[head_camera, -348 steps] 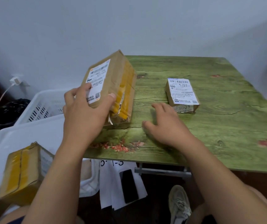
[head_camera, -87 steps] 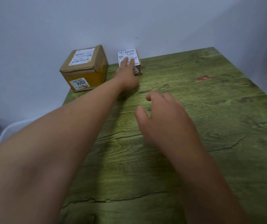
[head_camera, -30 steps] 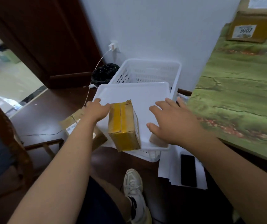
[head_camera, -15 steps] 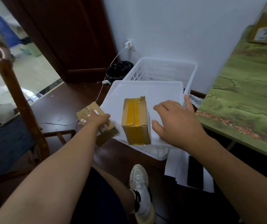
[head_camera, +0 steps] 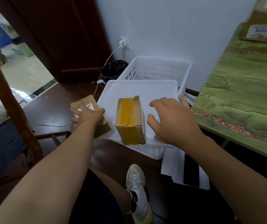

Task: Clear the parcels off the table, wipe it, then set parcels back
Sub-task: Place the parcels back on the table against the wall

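A cardboard parcel [head_camera: 129, 120] with yellow tape stands on a white tray lid [head_camera: 145, 91] beside the green table [head_camera: 245, 97]. My right hand [head_camera: 173, 122] hovers with spread fingers just right of that parcel, over the lid. My left hand [head_camera: 87, 115] reaches down to a flat brown parcel [head_camera: 89, 102] on the floor left of the lid, fingers spread over its top. Another box [head_camera: 265, 28], labelled 3002, sits at the table's far corner against the wall.
A white slotted basket [head_camera: 155, 70] stands behind the lid by the wall. A black bin [head_camera: 113, 70] and a charger cable are in the corner. A wooden chair [head_camera: 8, 97] is at left. Papers and a phone [head_camera: 191, 172] lie on the floor.
My left hand has moved off the taped parcel and down onto the flat parcel on the floor. My right hand stays near the taped parcel. Before that, two parcels were placed at the table's far corner.
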`<state>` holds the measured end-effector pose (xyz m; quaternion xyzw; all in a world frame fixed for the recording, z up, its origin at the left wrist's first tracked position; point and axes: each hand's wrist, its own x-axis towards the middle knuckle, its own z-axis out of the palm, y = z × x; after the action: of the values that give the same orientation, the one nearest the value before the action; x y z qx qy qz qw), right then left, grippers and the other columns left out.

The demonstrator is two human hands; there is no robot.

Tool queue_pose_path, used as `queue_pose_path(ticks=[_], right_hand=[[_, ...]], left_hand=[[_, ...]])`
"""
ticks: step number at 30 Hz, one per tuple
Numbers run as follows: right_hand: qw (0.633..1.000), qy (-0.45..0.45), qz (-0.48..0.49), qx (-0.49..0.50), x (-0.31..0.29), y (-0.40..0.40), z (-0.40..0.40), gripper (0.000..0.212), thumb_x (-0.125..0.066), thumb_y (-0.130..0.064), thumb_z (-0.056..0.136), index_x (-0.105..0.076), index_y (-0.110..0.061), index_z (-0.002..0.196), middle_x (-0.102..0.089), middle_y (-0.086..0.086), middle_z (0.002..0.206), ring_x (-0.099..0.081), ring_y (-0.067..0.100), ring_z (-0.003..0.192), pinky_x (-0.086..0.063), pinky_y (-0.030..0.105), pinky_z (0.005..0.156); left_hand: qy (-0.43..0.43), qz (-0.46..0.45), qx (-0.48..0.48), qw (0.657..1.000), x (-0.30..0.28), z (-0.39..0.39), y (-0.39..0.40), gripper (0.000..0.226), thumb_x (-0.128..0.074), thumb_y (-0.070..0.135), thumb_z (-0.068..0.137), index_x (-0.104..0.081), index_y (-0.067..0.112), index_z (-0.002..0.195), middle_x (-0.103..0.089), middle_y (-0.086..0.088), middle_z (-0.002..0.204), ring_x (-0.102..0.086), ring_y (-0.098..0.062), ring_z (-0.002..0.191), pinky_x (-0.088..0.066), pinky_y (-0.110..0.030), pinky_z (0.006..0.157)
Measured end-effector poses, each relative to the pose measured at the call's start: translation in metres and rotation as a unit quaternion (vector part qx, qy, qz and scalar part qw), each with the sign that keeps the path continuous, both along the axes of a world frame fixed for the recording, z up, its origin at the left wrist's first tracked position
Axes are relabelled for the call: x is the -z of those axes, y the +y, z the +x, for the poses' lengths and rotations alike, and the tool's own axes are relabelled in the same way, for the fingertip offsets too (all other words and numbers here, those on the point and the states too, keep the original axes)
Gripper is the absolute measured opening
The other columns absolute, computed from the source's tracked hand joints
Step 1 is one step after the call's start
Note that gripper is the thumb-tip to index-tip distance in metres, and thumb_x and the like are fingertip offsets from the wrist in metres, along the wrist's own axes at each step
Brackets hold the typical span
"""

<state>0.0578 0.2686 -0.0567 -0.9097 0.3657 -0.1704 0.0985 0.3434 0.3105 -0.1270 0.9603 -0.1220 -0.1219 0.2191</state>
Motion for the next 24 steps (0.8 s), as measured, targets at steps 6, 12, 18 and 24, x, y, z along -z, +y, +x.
queue_pose_path(ticks=[6,12,18,24], right_hand=[[0.999,-0.047,-0.002,0.014,0.001,-0.005,-0.003,0.038,-0.045,-0.033,0.089,-0.067,-0.012,0.111,-0.070,0.006,0.105,-0.064,0.030,0.099,-0.031,0.056,0.108],[0.997,-0.060,0.032,0.036,-0.008,-0.011,-0.017,0.047,-0.038,-0.040,0.089,-0.064,-0.016,0.119,-0.067,0.000,0.116,-0.058,0.025,0.112,-0.025,0.053,0.114],[0.989,-0.116,0.043,0.080,-0.018,-0.023,-0.040,0.049,-0.040,-0.041,0.086,-0.065,-0.016,0.119,-0.067,0.001,0.115,-0.055,0.025,0.114,-0.030,0.043,0.109],[0.977,-0.170,0.072,0.102,-0.021,-0.040,-0.064,0.040,-0.051,-0.036,0.093,-0.062,-0.013,0.124,-0.062,0.004,0.124,-0.052,0.024,0.118,-0.036,0.034,0.100]], left_hand=[[-0.168,-0.130,-0.006,0.977,-0.033,-0.004,-0.009,0.096,-0.068,0.051,0.072,-0.017,0.028,0.151,-0.007,-0.012,0.159,-0.024,-0.044,0.134,-0.026,-0.053,0.108],[-0.202,-0.372,-0.041,0.905,-0.070,-0.029,-0.025,0.089,-0.057,0.045,0.065,-0.031,0.022,0.147,-0.023,-0.010,0.149,-0.035,-0.037,0.125,-0.035,-0.045,0.105],[-0.114,-0.545,-0.023,0.830,-0.095,-0.076,-0.053,0.089,-0.062,0.043,0.068,-0.031,0.017,0.148,-0.025,-0.010,0.141,-0.040,-0.020,0.115,-0.038,-0.036,0.107],[0.040,-0.617,0.045,0.784,-0.111,-0.142,-0.083,0.087,-0.064,0.039,0.069,-0.032,0.018,0.148,-0.027,-0.009,0.137,-0.044,-0.015,0.117,-0.041,-0.008,0.088]])
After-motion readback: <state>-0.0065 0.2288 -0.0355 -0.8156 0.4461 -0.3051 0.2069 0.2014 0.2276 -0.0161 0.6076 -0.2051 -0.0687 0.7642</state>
